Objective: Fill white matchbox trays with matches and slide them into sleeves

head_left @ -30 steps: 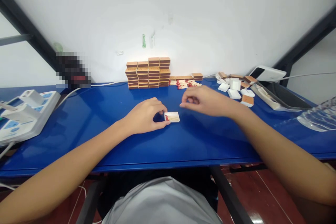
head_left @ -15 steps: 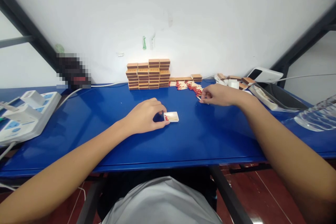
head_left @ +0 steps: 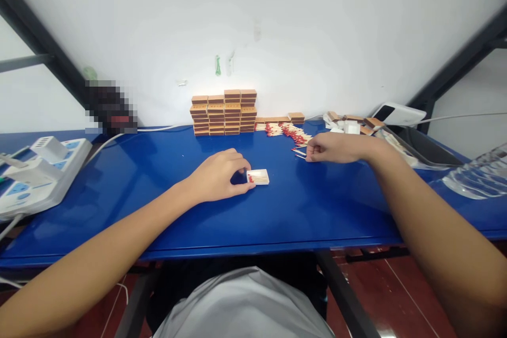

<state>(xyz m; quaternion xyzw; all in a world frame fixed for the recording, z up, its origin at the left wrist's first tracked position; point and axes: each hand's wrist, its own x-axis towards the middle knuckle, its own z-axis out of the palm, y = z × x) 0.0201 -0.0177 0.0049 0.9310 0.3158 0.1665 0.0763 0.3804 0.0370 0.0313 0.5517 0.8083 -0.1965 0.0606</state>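
A small white matchbox tray (head_left: 260,176) lies on the blue table with several red-headed matches in it. My left hand (head_left: 224,173) curls around its left end, thumb at the near corner and fingers at the far one. Farther right, my right hand (head_left: 327,148) is closed in a pinch on a match (head_left: 301,157), whose head end points left out of the fingertips. Just beyond it another match (head_left: 298,151) lies loose. The pile of red-headed matches (head_left: 295,132) spreads behind that hand, which hides part of it.
Stacked matchboxes (head_left: 224,113) stand against the wall, with a low row of boxes (head_left: 273,120) beside them. Box parts (head_left: 352,125), a white device (head_left: 400,112) and clear plastic (head_left: 471,177) lie at right. A power strip (head_left: 51,179) with plugs sits at left.
My right hand has shifted slightly right and toward me, drawing a match away from the pile. My left hand and the tray have stayed in place.
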